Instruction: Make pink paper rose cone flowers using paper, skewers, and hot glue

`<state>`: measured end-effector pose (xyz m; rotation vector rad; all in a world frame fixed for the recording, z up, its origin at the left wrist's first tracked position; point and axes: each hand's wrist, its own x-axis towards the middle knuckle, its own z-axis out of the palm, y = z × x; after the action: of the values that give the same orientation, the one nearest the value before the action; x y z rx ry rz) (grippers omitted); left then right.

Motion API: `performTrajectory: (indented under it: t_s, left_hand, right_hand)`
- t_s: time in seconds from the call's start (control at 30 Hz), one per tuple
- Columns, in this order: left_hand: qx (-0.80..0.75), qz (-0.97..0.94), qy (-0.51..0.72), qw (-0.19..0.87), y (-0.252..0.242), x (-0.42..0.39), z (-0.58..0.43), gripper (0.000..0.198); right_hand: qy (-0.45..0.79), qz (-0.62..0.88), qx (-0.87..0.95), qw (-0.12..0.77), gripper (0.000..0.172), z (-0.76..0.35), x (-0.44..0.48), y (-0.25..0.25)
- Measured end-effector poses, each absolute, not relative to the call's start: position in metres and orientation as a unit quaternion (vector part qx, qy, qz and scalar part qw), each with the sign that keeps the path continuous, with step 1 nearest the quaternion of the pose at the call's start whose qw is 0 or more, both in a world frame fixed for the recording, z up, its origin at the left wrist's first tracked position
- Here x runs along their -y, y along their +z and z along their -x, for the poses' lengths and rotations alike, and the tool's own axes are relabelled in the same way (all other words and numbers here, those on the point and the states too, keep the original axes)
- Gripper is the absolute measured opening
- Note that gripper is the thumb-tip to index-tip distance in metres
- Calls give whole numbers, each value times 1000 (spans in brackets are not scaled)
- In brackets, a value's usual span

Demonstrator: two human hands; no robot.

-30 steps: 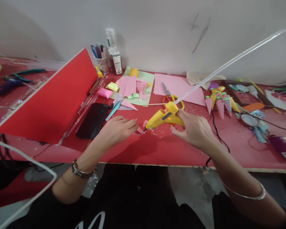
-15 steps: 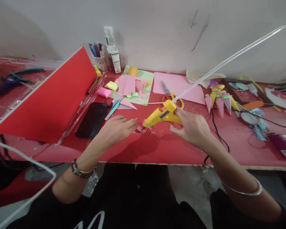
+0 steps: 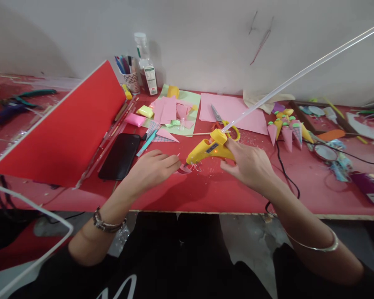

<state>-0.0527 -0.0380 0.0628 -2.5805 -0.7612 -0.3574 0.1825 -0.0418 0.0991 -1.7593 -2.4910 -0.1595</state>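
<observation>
My right hand (image 3: pixel 247 166) grips a yellow glue gun (image 3: pixel 205 150), with a long clear glue stick (image 3: pixel 277 86) rising from its back toward the upper right. The gun's nozzle points down left and meets a small curved pink piece (image 3: pixel 184 168). My left hand (image 3: pixel 154 167) is closed at the left end of this pink piece, its fingertips pinched together. Thin glue strings and crumbs lie on the red table near the nozzle.
Behind are scissors (image 3: pixel 216 113), pink sheets (image 3: pixel 246 116), clay packets and a bottle (image 3: pixel 148 74). A black phone (image 3: pixel 120 157) and red board (image 3: pixel 68 133) stand left. Small cones (image 3: pixel 287 139), a black cable and a purple box (image 3: pixel 369 190) are right.
The glue gun and my right hand have shifted slightly left, the nozzle nearer my left fingertips. The clear glue stick has tilted a little lower. My left hand has hardly moved.
</observation>
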Motion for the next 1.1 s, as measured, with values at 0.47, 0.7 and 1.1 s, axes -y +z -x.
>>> performTrajectory:
  t_s: [0.47, 0.7, 1.1]
  left_hand:
    - [259, 925, -169, 223, 66, 39, 49, 26]
    - [265, 922, -178, 218, 67, 42, 50, 26]
    - [260, 922, -189, 215, 69, 43, 50, 27]
  right_hand:
    - [-48, 585, 809, 20, 16, -178, 43, 100]
    - [-42, 585, 810, 18, 23, -176, 42, 100]
    - [-30, 576, 817, 21, 24, -172, 42, 101]
